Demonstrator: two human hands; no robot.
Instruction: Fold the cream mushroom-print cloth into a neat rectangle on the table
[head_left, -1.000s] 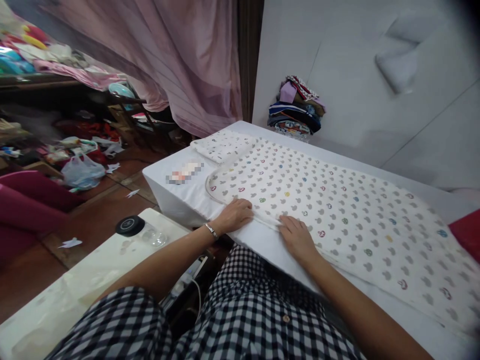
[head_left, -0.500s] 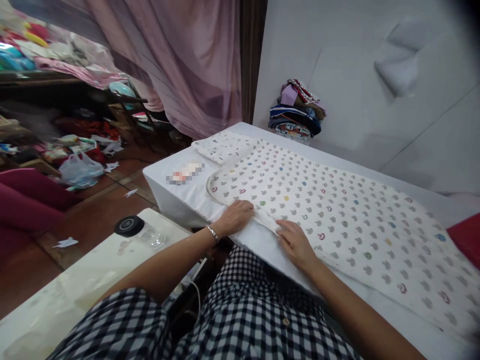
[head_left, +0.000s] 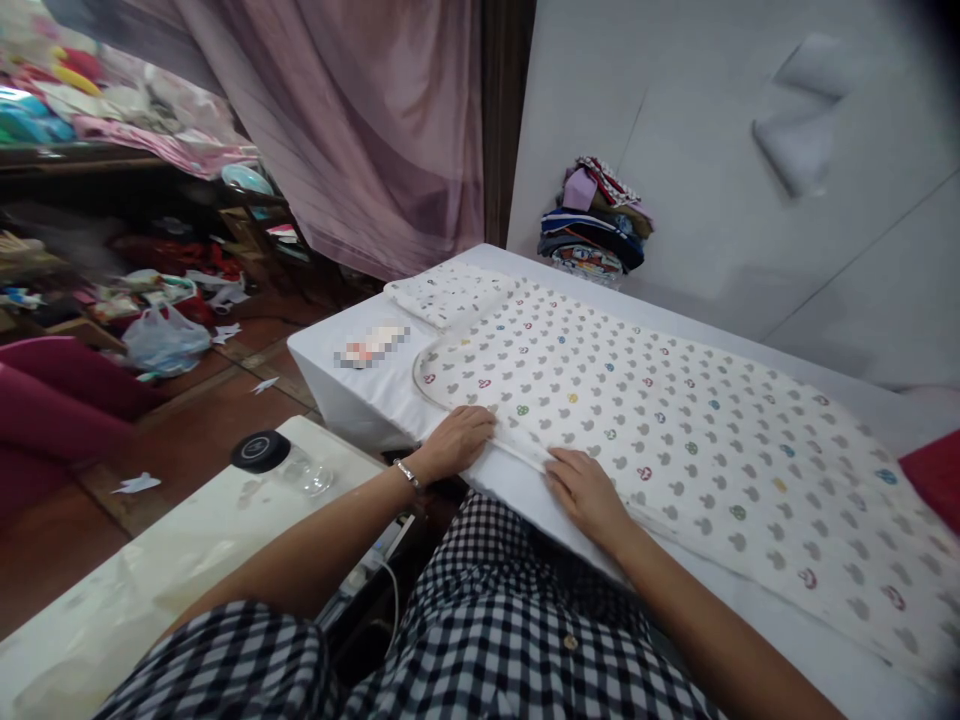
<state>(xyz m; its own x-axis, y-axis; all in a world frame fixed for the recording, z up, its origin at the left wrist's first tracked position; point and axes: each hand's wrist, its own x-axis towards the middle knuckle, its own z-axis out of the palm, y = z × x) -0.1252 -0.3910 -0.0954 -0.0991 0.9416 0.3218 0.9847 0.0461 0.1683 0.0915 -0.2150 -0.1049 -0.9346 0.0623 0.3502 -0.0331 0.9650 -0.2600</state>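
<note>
A cream cloth with grey, red, green and blue motifs lies spread over a white-covered table. At its near edge, left of centre, my left hand rests with bent fingers pressed together on the border. My right hand is a short way to the right, its fingertips closed on the same edge. Between the two hands the border runs fairly straight. Beyond the cloth's rounded left corner lies a smaller patterned cloth, and a blurred-out item lies near the table's left end.
A black-lidded clear jar lies on a pale side table at the left. Folded clothes are stacked by the wall. Pink curtain hangs behind. Bags and scraps are on the floor; something red is at the right edge.
My left hand has slid slightly left along the cloth's edge. My right hand has shifted very little, a touch left and down. The gap between them is wider.
</note>
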